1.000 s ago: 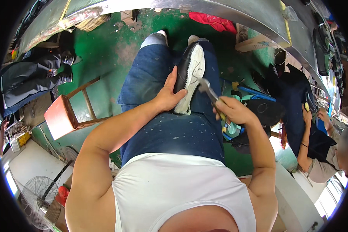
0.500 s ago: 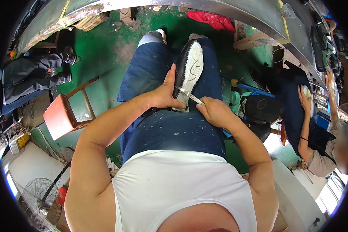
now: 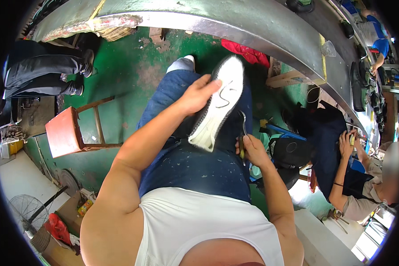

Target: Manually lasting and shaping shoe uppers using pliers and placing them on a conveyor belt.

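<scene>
My left hand (image 3: pixel 198 94) is closed round the side of a black shoe (image 3: pixel 229 91), thumb on its pale underside. The shoe is raised over my lap, toe pointing away, underside facing up. A dark curving line marks the pale face, and stitching runs along the edge. To the right of the heel, my right hand (image 3: pixel 255 151) is closed on a thin metal tool with a curved tip and olive handle (image 3: pixel 241 146); it looks like a hooked awl. The tool is apart from the shoe. Whether a second tool is in that hand, I cannot tell.
A metal-edged workbench (image 3: pixel 199 29) curves across the far side. At left stands a reddish stool (image 3: pixel 64 132); a person's dark-trousered legs (image 3: pixel 48 73) are beyond it. A black bag (image 3: pixel 288 153) is at right, near a co-worker's arm (image 3: pixel 339 177). A red cloth (image 3: pixel 246 52) lies under the bench.
The shoe has risen off my thighs, and my left hand has shifted from the heel toward its middle. My right hand has drawn the light-handled knife from the heel; the hooked tool now shows.
</scene>
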Tool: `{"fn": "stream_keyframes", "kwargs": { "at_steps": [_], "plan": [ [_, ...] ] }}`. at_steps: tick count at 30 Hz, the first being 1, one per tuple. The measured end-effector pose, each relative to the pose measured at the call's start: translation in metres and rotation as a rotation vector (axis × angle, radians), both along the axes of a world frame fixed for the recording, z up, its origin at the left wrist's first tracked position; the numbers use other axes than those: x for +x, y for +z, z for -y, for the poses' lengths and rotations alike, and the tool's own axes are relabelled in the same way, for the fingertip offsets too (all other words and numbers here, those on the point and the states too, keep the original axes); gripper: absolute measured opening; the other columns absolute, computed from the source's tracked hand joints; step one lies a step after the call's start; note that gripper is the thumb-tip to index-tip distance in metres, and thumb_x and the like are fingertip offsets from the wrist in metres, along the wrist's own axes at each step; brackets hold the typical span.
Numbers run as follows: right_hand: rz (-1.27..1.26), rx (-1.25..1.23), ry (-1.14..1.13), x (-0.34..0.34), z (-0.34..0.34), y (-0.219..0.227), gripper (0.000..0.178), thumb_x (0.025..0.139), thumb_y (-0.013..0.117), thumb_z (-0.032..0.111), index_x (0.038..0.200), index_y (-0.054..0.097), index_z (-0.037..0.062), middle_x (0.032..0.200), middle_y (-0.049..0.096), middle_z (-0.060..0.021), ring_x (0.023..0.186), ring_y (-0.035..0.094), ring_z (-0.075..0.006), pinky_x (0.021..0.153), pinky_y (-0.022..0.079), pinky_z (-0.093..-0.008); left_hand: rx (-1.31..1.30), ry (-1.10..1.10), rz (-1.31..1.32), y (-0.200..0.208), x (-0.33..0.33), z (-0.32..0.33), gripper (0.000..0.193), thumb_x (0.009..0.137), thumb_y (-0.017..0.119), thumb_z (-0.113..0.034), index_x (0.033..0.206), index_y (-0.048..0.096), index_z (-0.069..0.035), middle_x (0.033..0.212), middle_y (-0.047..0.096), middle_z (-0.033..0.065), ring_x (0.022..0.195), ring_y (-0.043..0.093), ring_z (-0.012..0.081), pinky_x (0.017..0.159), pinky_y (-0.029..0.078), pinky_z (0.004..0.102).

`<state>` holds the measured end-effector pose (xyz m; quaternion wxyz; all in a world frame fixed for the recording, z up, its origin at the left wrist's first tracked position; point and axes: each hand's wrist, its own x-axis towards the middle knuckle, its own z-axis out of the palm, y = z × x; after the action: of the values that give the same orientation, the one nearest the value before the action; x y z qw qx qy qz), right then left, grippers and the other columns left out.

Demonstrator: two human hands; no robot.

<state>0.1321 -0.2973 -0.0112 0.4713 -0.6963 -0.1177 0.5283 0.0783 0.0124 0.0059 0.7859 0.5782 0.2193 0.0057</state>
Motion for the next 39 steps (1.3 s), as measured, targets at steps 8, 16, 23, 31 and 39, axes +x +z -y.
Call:
{"fn": "stream_keyframes", "kwargs": {
  "at_steps": [8, 16, 23, 31, 39],
  "plan": [
    [1.063, -0.018, 0.366, -0.006, -0.049, 0.065, 0.042, 0.096, 0.059, 0.025, 0.126, 0.06, -0.0045, 0.131, 0.056, -0.0246, 0.122, 0.053, -0.0409, 0.104, 0.044, -0.0447, -0.823, 0.123, -0.016, -0.001, -0.026, 0.006, 0.065, 0.101, 0.046, -0.06, 0.138, 0.054, -0.007, 0.128, 0.065, 0.0127, 0.116, 0.063, 0.0257, 0.101, 0.051, 0.0446],
    [0.853, 0.119, 0.369, -0.017, -0.079, 0.057, 0.058, 0.096, 0.059, 0.021, 0.144, 0.04, -0.0053, 0.143, 0.047, -0.028, 0.134, 0.046, -0.0431, 0.112, 0.038, -0.0451, -0.927, 0.006, 0.039, -0.033, -0.033, 0.008, 0.085, 0.097, 0.034, -0.072, 0.145, 0.045, -0.002, 0.135, 0.059, 0.0232, 0.122, 0.06, 0.0379, 0.104, 0.049, 0.0506],
    [0.876, 0.279, 0.323, -0.014, -0.088, 0.052, 0.071, 0.096, 0.061, 0.033, 0.148, 0.034, -0.0074, 0.147, 0.043, -0.0307, 0.137, 0.043, -0.0448, 0.116, 0.033, -0.0453, -1.237, 0.141, -0.118, -0.027, -0.03, 0.014, 0.066, 0.099, 0.046, -0.063, 0.13, 0.059, -0.006, 0.12, 0.067, 0.0166, 0.108, 0.067, 0.0303, 0.096, 0.056, 0.0468],
    [0.96, 0.279, 0.227, -0.012, -0.103, 0.051, 0.069, 0.093, 0.067, 0.043, 0.142, 0.048, -0.0017, 0.139, 0.052, -0.0241, 0.129, 0.051, -0.0417, 0.108, 0.043, -0.0442, -1.135, 0.2, -0.088, -0.02, -0.037, 0.03, 0.051, 0.101, 0.051, -0.054, 0.123, 0.062, -0.01, 0.114, 0.07, 0.0119, 0.099, 0.071, 0.0256, 0.089, 0.059, 0.0434],
    [1.356, 0.656, 0.127, -0.013, -0.111, 0.051, 0.051, 0.066, 0.088, 0.016, 0.111, 0.069, 0.0021, 0.103, 0.062, -0.0102, 0.091, 0.063, -0.0301, 0.076, 0.054, -0.0385, -1.192, 0.23, -0.04, -0.026, -0.041, 0.033, 0.05, 0.101, 0.051, -0.054, 0.124, 0.062, -0.011, 0.114, 0.07, 0.0116, 0.098, 0.071, 0.0256, 0.088, 0.059, 0.0431]
  ]
}}
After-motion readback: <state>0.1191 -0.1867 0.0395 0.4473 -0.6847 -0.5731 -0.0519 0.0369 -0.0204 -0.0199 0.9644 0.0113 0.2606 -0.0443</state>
